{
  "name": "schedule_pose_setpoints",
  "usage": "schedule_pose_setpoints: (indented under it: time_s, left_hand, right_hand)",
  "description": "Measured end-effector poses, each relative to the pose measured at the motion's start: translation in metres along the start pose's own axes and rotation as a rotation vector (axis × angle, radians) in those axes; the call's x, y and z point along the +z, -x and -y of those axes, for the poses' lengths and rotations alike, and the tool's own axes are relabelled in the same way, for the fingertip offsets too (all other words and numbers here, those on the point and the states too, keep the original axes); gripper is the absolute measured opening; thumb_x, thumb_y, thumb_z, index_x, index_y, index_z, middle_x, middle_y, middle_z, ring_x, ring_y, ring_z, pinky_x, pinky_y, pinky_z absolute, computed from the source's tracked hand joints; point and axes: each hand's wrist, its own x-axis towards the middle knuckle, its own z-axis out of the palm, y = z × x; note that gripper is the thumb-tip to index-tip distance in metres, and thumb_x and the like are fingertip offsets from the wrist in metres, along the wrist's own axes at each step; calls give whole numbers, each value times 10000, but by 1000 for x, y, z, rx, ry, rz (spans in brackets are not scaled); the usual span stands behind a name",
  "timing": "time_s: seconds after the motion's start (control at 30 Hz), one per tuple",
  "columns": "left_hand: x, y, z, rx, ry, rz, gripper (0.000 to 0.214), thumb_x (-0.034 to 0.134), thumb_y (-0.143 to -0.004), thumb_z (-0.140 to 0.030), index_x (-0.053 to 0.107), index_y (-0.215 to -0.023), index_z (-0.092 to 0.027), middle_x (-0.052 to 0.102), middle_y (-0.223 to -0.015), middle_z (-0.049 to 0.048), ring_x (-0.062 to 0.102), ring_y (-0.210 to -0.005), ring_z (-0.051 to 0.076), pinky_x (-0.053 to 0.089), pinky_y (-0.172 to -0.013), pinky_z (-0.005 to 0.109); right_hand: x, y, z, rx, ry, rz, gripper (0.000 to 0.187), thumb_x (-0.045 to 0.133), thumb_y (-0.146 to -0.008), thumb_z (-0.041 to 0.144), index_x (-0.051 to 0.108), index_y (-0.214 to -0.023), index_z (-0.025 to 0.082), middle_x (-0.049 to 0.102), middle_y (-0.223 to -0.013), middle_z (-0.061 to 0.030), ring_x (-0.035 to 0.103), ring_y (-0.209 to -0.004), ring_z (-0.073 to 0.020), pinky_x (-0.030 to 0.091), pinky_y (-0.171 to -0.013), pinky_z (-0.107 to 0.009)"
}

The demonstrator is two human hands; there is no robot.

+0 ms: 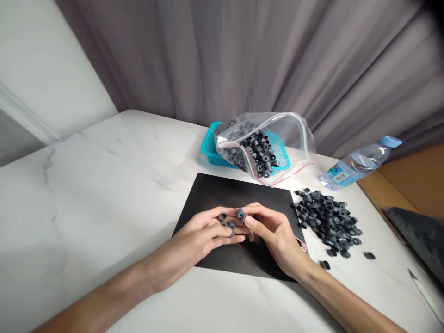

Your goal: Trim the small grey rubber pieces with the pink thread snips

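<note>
Over the black mat (239, 192) my two hands are close together. My left hand (201, 233) has its fingers curled around several small dark grey rings (231, 226), which look like short pieces of tube. Between the thumb and fingertips of my right hand (275, 231) is a grey ring (240, 213), with what looks like a second piece against it. Right of the mat lies a loose pile of dark rings (329, 217). More dark rings (260, 150) fill a clear zip bag (291, 125) that rests in a turquoise basket (217, 159).
A water bottle (360, 162) lies tilted behind the pile. Partly under my right wrist is a small pink object (303, 245). A pointed, blade-like thing (425, 293) lies at the right edge, near a cardboard box (412, 185) and something black (412, 231). Grey curtains (208, 55) hang behind the white table (104, 194).
</note>
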Motion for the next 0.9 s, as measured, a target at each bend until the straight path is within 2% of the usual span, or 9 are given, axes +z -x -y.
schedule_pose_setpoints:
  time_s: [0.13,0.23,0.4,0.53,0.67,0.9]
  left_hand:
    - [0,2,-1,7,-112,12,431,720,-902,-173,647,-1320,-247,774,-1218,55,683,-1217,250,426,-1140,391]
    - [-1,2,-3,9,-100,61,472,705,-899,-131,631,-1348,-258,768,-1245,50,671,-1239,234,424,-1135,372]
    - [-4,2,-3,-44,-68,50,551,731,-876,-113,599,-1393,-250,749,-1289,52,627,-1302,237,387,-1181,386]
    - [-2,1,-3,-48,27,56,400,690,-914,-134,674,-1309,-199,739,-1301,58,640,-1283,242,404,-1191,375]
    - [0,-1,-3,-19,83,53,242,636,-955,-136,749,-1168,-155,775,-1207,66,680,-1216,240,443,-1168,365]
    - [0,-3,-3,-1,59,40,176,616,-989,-183,743,-1106,-150,767,-1181,77,678,-1203,255,454,-1161,382]
  right_hand:
    - [1,0,0,5,22,-10,178,713,-937,325,777,-1098,282,661,-1046,-42,577,-785,-130,474,-618,-251]
    - [1,0,0,3,31,-20,177,718,-936,325,781,-1097,286,663,-1027,-37,577,-774,-123,470,-605,-240]
    - [-1,-1,-1,-14,55,0,170,707,-946,333,785,-1085,273,678,-1028,-42,571,-745,-110,465,-594,-228]
    - [-2,-2,-3,-18,84,0,179,703,-948,340,787,-1087,267,685,-1041,-52,570,-755,-113,466,-592,-223]
    - [-3,-2,-4,-19,72,-14,176,709,-943,338,783,-1087,269,685,-1023,-41,553,-715,-100,465,-584,-222]
    - [-2,-1,-5,-28,46,-25,169,705,-946,330,765,-1087,259,688,-965,-27,532,-651,-87,468,-570,-228]
